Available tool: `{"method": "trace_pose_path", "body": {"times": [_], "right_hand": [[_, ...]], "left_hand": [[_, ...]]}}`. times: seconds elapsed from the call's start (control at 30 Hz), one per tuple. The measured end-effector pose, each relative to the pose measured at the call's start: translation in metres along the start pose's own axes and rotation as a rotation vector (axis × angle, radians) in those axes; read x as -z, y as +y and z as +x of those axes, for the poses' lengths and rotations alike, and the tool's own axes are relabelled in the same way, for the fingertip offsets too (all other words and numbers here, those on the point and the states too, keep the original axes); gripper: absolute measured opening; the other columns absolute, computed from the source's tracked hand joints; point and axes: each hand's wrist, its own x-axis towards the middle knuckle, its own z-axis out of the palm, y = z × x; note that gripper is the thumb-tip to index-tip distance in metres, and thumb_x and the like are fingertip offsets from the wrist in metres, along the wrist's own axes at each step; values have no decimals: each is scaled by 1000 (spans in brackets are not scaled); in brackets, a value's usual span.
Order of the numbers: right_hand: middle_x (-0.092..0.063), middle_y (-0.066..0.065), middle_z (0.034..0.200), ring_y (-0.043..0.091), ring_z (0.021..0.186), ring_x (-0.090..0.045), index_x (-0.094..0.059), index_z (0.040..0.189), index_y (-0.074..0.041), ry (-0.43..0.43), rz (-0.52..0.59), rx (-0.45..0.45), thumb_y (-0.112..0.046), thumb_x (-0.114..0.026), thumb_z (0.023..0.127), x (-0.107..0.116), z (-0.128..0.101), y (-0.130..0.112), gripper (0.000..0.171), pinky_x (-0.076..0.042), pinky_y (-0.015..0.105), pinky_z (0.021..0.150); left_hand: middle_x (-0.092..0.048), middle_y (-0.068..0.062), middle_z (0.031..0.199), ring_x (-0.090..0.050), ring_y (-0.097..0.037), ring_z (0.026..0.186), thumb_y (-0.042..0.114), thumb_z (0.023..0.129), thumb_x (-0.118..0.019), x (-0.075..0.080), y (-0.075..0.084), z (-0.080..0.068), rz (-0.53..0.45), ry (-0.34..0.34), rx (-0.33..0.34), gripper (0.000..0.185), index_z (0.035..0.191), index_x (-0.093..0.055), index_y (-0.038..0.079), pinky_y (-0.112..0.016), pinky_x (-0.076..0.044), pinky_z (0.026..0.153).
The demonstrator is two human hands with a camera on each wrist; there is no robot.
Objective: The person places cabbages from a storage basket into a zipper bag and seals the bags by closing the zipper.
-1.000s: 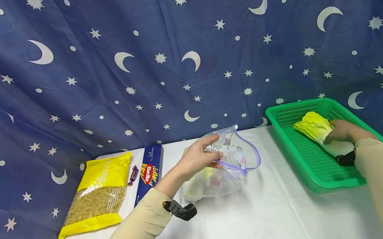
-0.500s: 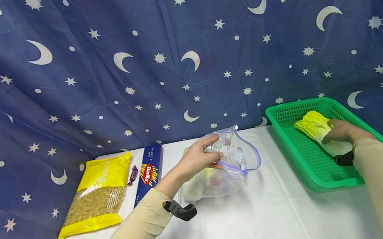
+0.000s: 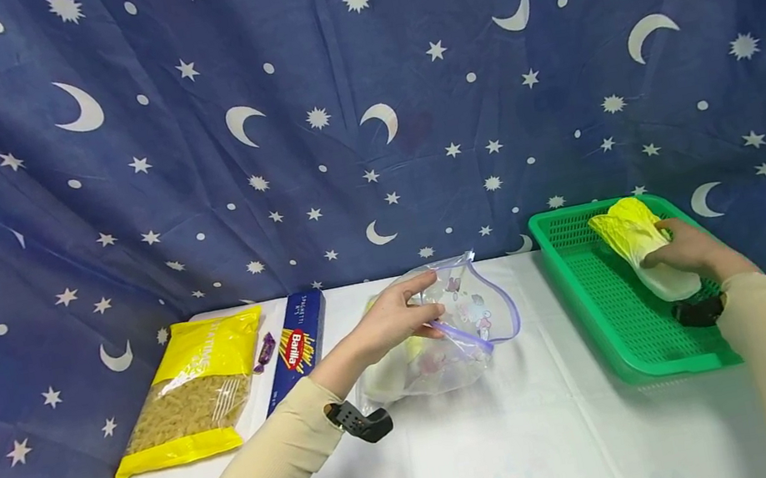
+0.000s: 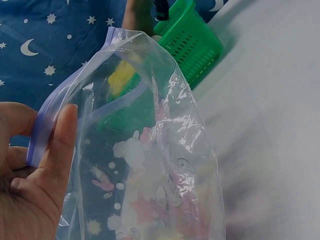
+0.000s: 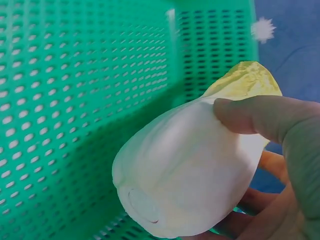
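Observation:
In the head view my left hand (image 3: 396,315) pinches the purple-edged rim of a clear zip bag (image 3: 449,363) printed with small cartoon figures. The bag's mouth gapes toward the right, and something pale with a yellow part shows through its plastic. My right hand (image 3: 693,252) grips a napa cabbage (image 3: 639,247) with a white base and yellow leaf tips, over the green basket (image 3: 609,345). In the right wrist view the thumb lies across the cabbage (image 5: 185,165) and the fingers reach round its far side, partly hidden.
At the left of the white table (image 3: 495,457) lie a yellow pasta bag (image 3: 188,390), a purple wrapped candy (image 3: 266,351) and a blue spaghetti box (image 3: 297,346). A blue curtain (image 3: 320,46) with moons and stars hangs behind the table and along its left side.
My right hand has raised the cabbage a little from the basket floor, tilting it more upright. The left hand and the bag have stayed in place.

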Motion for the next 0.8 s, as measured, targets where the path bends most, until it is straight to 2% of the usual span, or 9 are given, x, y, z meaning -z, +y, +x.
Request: {"method": "trace_pose_path", "body": {"times": [0.1, 0.27, 0.4, 0.6, 0.8], "right_hand": [[-16, 50, 147, 49, 106, -55, -1, 154, 17, 19, 10, 4, -31, -69, 96, 7, -6, -11, 102, -56, 42, 73], [-22, 48, 148, 55, 119, -48, -1, 158, 12, 42, 55, 54, -38, -69, 98, 14, -16, -34, 103, -57, 44, 78], [-26, 47, 148, 54, 120, -51, 1, 161, 4, 40, 94, 78, -44, -71, 96, 16, -22, -52, 108, -58, 43, 77], [-31, 38, 150, 48, 122, -49, -8, 165, -6, 43, 122, 126, -51, -73, 92, 11, -27, -78, 107, -56, 40, 77], [-36, 29, 151, 42, 120, -52, -15, 165, -13, -15, 179, 189, -48, -73, 93, -1, -35, -101, 99, -56, 39, 78]], "left_hand": [[-35, -11, 162, -70, -17, 77, 3, 97, -65, -1, 1, -1, -4, 2, 0, 66, 157, -37, 2, -40, -62, 81], [-35, -12, 162, -69, -17, 77, 3, 98, -64, -2, 2, -1, -7, 7, 0, 64, 156, -38, 1, -38, -62, 79], [-35, -13, 162, -69, -16, 76, 2, 98, -63, -3, 3, 0, -6, 7, 4, 64, 156, -38, 0, -37, -62, 79], [-37, -14, 160, -69, -16, 74, 2, 98, -63, -4, 3, 1, -14, 7, 6, 64, 156, -38, 1, -37, -62, 78], [-36, -16, 161, -69, -17, 79, 5, 99, -64, -5, 2, 1, -15, 2, 17, 63, 157, -38, 3, -36, -62, 79]]}}
